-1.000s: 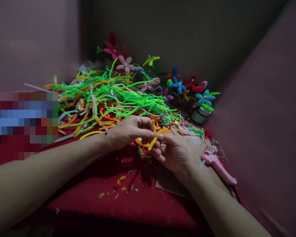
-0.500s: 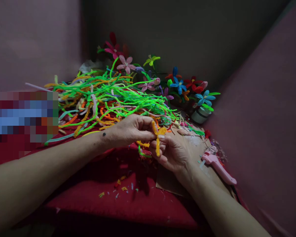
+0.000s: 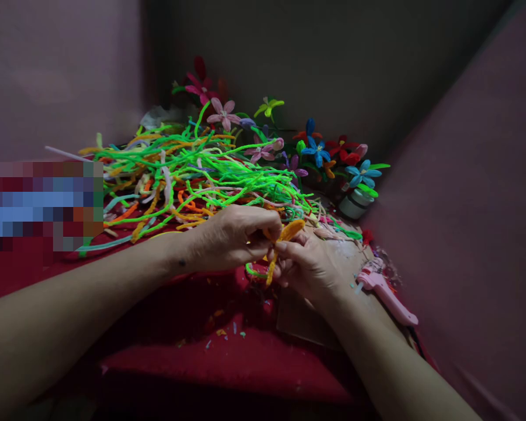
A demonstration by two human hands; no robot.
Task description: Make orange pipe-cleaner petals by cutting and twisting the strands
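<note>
My left hand [image 3: 232,237] and my right hand [image 3: 313,266] meet over a red cloth [image 3: 245,351]. Both are closed on an orange-yellow pipe cleaner [image 3: 284,234], bent into loops, pinched between fingertips. One looped end sticks up to the right and a tail hangs down between the hands. Just behind my hands lies a big heap of pipe cleaners [image 3: 193,169], mostly bright green with orange, pink and white ones.
Finished pipe-cleaner flowers [image 3: 318,151] in pink, blue, red and purple stand at the back. A small white jar [image 3: 354,204] sits near them. A pink glue gun [image 3: 386,289] lies right of my right hand on brown cardboard [image 3: 298,321]. Small cuttings dot the cloth.
Both hands have turned and twisted the orange-yellow pipe cleaner; its loop now points up to the right. My left hand has closed further over it.
</note>
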